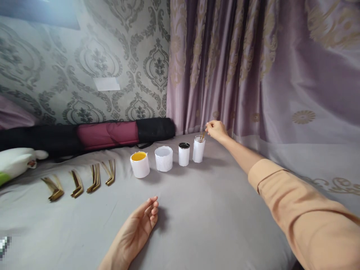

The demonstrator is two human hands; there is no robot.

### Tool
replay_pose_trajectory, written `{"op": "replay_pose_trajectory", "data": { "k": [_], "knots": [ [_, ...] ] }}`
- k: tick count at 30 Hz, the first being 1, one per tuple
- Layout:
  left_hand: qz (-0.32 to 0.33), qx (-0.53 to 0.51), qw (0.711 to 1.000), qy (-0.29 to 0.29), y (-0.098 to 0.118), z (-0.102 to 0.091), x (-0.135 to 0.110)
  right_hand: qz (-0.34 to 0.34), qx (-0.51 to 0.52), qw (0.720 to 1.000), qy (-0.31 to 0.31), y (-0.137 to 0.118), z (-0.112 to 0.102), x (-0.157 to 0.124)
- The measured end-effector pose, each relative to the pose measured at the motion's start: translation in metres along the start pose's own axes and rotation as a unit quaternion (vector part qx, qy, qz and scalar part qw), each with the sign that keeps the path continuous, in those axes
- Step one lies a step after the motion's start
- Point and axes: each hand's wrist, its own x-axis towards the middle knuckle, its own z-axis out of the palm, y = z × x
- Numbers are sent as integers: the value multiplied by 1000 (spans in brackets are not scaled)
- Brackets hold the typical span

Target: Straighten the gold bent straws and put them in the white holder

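My right hand (216, 129) reaches far across the grey bed sheet (197, 210) and pinches thin brown sticks (203, 135) over the mouth of a tall white-wrapped jar (198, 149). To its left in a row stand a black-rimmed white cup (184, 154), a wider white cup (164, 158) and a white cup with a yellow inside (140, 164). My left hand (139, 225) rests on the sheet nearer me, fingers loosely extended, holding nothing.
Several bundles of bent golden sticks (94, 177) lie in a row on the left. A black and maroon long bag (92, 135) lies along the patterned wall. A white plush toy (14, 161) sits at the far left. Purple curtains (253, 67) hang on the right.
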Motion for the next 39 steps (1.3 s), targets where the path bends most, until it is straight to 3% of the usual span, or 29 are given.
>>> {"op": "replay_pose_trajectory", "data": {
  "k": [23, 39],
  "knots": [
    [-1, -2, 1000, -11, 0, -1, 0, 56, -21, 997, -56, 5, 11, -13],
    [-1, -4, 1000, -8, -1, -2, 1, 120, 65, 988, -71, 16, 22, -3]
  ]
}}
